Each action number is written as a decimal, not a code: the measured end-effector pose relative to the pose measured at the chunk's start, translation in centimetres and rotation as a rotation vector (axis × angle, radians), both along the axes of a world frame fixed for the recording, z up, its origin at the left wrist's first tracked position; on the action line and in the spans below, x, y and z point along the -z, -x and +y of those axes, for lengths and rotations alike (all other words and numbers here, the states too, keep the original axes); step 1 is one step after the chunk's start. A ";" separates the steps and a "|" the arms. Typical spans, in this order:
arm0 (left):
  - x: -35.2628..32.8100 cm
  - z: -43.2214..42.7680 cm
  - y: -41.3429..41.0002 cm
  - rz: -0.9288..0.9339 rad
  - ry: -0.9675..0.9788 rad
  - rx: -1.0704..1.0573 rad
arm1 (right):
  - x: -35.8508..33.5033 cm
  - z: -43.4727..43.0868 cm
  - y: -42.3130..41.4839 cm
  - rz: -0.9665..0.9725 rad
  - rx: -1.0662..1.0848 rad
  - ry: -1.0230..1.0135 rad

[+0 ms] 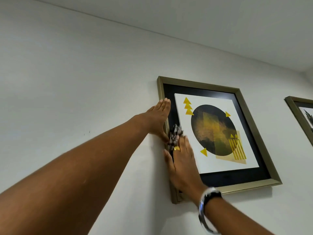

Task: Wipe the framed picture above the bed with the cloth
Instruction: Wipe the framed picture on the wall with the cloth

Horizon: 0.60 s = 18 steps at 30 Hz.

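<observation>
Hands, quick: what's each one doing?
Left hand: open, flat against the picture frame.
Right hand: pressing the cloth on the picture.

**Bare arms, a ring and a wristwatch**

Both forearms are bare from the lower edge of the view up to the wrists; no sleeve or cuff shows on either. The left hand [158,116] carries no jewellery that can be seen, and its fingernails are short and pale at the tips. The right hand [182,164] wears a gold ring [177,148] with a broad, raised top on one finger. Around the right wrist sits a wristwatch [212,195] with a dark face in a shiny silver case, on a polished silver metal band [204,217] that catches the light; motion blur smears its links, so finer detail cannot be made out.
</observation>
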State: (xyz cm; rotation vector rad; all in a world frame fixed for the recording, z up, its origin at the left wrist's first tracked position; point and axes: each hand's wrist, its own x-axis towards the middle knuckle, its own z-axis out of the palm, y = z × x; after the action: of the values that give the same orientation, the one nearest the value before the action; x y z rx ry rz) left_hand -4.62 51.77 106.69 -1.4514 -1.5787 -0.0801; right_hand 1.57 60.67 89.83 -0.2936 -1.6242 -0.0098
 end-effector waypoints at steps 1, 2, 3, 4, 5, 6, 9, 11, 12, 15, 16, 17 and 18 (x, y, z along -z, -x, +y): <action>-0.1 0.1 0.0 0.010 -0.003 -0.011 | -1.6 0.2 -0.1 -0.012 0.002 -0.006; -0.2 0.2 0.1 0.017 -0.007 -0.020 | -3.1 0.3 -0.3 -0.026 0.010 -0.020; -0.3 0.3 0.1 0.022 -0.010 -0.027 | -4.4 0.5 -0.6 -0.042 0.021 -0.037; -0.5 0.3 0.1 0.024 -0.015 -0.028 | -5.4 0.7 -0.9 -0.056 0.032 -0.059; -0.5 0.3 0.2 0.025 -0.020 -0.028 | -6.0 0.9 -1.1 -0.069 0.039 -0.083; -0.6 0.2 0.2 0.028 -0.020 -0.028 | -6.3 1.1 -1.3 -0.079 0.037 -0.104; -0.6 0.0 0.2 0.031 0.002 -0.036 | -5.7 1.3 -1.2 -0.077 0.005 -0.104; -0.5 -0.2 -0.1 0.020 0.028 -0.043 | -4.8 1.0 -0.7 -0.047 0.009 -0.089; -0.6 -0.3 -0.3 0.014 0.039 -0.050 | -4.1 0.8 -0.5 -0.029 0.012 -0.082; -1.0 -0.8 -0.7 0.019 0.067 -0.099 | -0.9 0.2 -0.1 0.023 -0.012 -0.069; -1.0 -0.9 -0.7 0.028 0.071 -0.116 | 0.6 0.0 -0.1 0.033 -0.022 -0.072; -1.0 -0.8 -0.7 0.036 0.068 -0.124 | 2.1 0.0 -0.2 0.031 -0.028 -0.076; -0.9 -0.7 -0.7 0.039 0.058 -0.122 | 3.6 0.0 -0.3 0.015 -0.026 -0.077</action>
State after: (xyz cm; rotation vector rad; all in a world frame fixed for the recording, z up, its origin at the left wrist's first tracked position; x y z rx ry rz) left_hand -3.93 51.06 107.55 -1.3894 -1.6454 0.0658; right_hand 1.92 60.68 86.23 -0.2125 -1.6082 -0.0499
